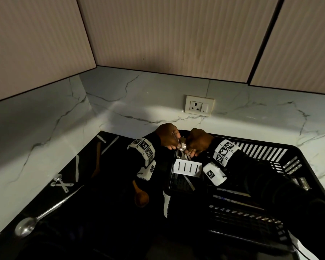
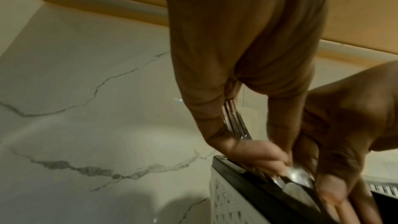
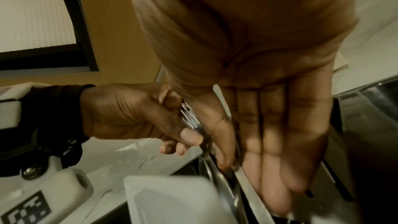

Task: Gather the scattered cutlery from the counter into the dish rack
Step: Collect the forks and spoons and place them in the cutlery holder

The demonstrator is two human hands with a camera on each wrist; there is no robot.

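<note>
Both hands meet over the white slotted cutlery holder (image 1: 187,167) at the front left corner of the black dish rack (image 1: 261,140). My left hand (image 1: 174,146) grips a bundle of metal cutlery (image 1: 181,147); its fork (image 2: 234,122) tines stick up between thumb and fingers, and spoon bowls (image 2: 299,175) show below. My right hand (image 1: 190,152) holds the same bundle, its thumb (image 3: 224,159) pressing the handles against straight fingers. The handles point down into the holder (image 3: 172,198). On the black counter lie a large metal spoon (image 1: 45,212), a wooden spoon (image 1: 141,196) and a knife (image 1: 76,167).
More pieces lie on the counter: small crossed metal spoons (image 1: 61,182), a wooden stick (image 1: 98,158), a flat utensil (image 1: 111,144) and a pale-handled knife (image 1: 165,203) beside the rack. A marble backsplash with a wall socket (image 1: 199,106) stands close behind.
</note>
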